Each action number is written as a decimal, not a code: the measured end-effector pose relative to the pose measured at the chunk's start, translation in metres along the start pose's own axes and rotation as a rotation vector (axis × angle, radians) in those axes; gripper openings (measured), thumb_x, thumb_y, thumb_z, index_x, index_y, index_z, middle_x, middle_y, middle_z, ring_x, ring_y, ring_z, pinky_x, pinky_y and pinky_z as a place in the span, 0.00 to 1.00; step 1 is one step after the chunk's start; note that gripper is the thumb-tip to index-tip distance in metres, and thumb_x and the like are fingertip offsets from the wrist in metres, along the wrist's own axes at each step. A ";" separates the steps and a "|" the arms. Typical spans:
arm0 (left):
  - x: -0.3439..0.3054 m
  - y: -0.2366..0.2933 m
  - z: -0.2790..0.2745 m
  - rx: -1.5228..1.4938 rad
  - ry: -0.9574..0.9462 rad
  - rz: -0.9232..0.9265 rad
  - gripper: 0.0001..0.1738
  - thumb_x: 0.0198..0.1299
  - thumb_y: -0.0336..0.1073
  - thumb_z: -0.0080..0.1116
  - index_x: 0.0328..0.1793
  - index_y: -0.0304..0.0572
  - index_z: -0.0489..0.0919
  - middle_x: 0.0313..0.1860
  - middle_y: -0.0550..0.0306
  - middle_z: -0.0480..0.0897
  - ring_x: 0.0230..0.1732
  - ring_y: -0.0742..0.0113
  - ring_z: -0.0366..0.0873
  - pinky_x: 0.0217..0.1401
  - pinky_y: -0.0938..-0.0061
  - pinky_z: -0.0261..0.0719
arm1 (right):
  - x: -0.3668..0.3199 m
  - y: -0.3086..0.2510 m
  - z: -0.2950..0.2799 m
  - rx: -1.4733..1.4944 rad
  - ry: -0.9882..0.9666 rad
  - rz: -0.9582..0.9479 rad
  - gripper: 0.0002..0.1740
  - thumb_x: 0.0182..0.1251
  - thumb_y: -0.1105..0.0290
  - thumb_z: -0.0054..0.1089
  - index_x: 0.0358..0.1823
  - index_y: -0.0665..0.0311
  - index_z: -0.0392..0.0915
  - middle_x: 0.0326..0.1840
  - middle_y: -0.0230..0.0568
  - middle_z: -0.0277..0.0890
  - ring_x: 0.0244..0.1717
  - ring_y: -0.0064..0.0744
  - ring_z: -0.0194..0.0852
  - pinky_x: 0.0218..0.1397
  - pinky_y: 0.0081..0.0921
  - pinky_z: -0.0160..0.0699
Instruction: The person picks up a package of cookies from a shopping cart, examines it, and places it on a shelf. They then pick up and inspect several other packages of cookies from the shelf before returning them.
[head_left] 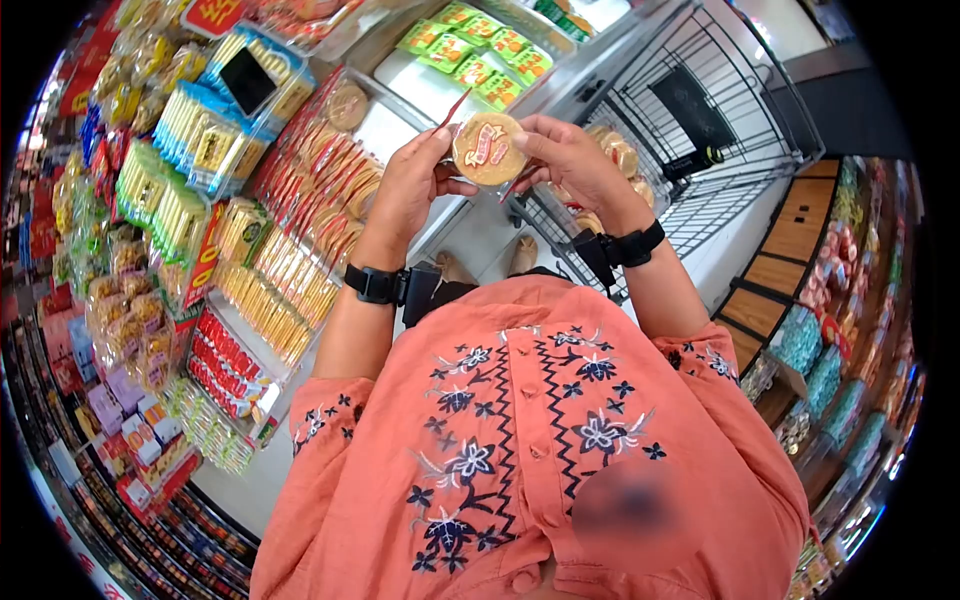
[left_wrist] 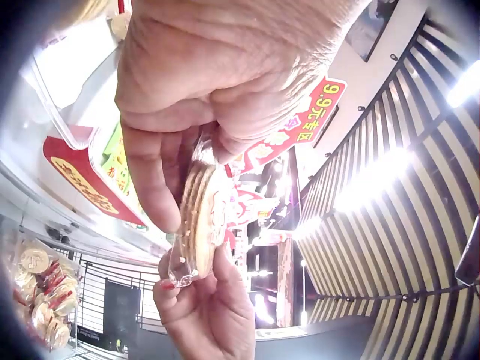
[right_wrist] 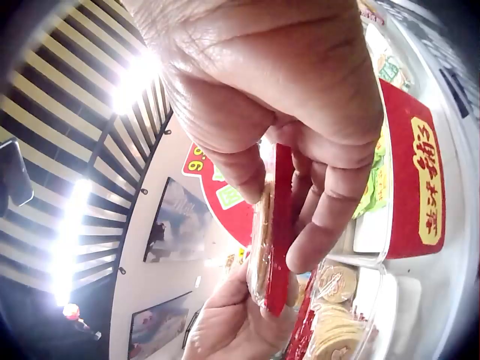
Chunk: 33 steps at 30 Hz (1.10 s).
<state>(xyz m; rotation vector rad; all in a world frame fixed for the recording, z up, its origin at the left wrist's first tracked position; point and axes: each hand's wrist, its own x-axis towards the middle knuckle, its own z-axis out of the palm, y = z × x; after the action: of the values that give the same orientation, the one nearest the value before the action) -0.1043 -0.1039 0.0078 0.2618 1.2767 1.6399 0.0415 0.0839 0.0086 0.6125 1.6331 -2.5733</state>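
A clear-wrapped pack of round, thin biscuits (head_left: 489, 148) with red lettering on its face is held up in front of the body between both hands. My left hand (head_left: 410, 178) pinches its left edge, thumb on top and fingers beneath. On the opposite edge my right hand (head_left: 580, 165) grips the wrapper, thumb over the face. Seen side-on in the left wrist view, the biscuits (left_wrist: 199, 217) form a short stack. The right wrist view shows a red strip (right_wrist: 278, 232) along the wrapper.
Left of the hands, a bin of similar biscuit packs (head_left: 330, 165) adjoins a bin with green snack packets (head_left: 470, 70). A black wire shopping cart (head_left: 735, 60) stands at the right, near more round biscuits (head_left: 615, 150). A phone (head_left: 248, 82) rests on the blue packages.
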 end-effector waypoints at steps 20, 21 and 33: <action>-0.060 0.038 -0.124 0.859 0.393 0.443 0.12 0.68 0.37 0.62 0.51 0.38 0.84 0.40 0.51 0.88 0.41 0.65 0.85 0.47 0.71 0.80 | 0.106 0.042 0.088 -0.645 -0.201 -0.185 0.19 0.72 0.56 0.63 0.49 0.66 0.82 0.38 0.32 0.83 0.40 0.22 0.79 0.45 0.24 0.78; -0.063 0.035 -0.123 0.935 0.423 0.440 0.11 0.68 0.37 0.62 0.51 0.40 0.84 0.41 0.50 0.88 0.42 0.62 0.85 0.47 0.69 0.81 | 0.110 0.048 0.090 -0.719 -0.220 -0.240 0.19 0.71 0.56 0.64 0.48 0.67 0.82 0.38 0.32 0.83 0.40 0.22 0.79 0.45 0.25 0.78; -0.071 -0.010 -0.124 1.449 0.487 0.529 0.08 0.63 0.34 0.65 0.44 0.42 0.79 0.40 0.49 0.81 0.42 0.47 0.81 0.45 0.58 0.79 | 0.128 0.106 0.096 -1.402 -0.123 -0.310 0.13 0.61 0.62 0.65 0.44 0.59 0.84 0.41 0.47 0.86 0.43 0.52 0.85 0.46 0.45 0.83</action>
<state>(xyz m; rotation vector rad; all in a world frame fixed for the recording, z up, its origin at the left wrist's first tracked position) -0.1489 -0.2357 -0.0253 1.1815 2.7879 0.8417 -0.0811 -0.0244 -0.0917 0.0492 2.9002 -0.9076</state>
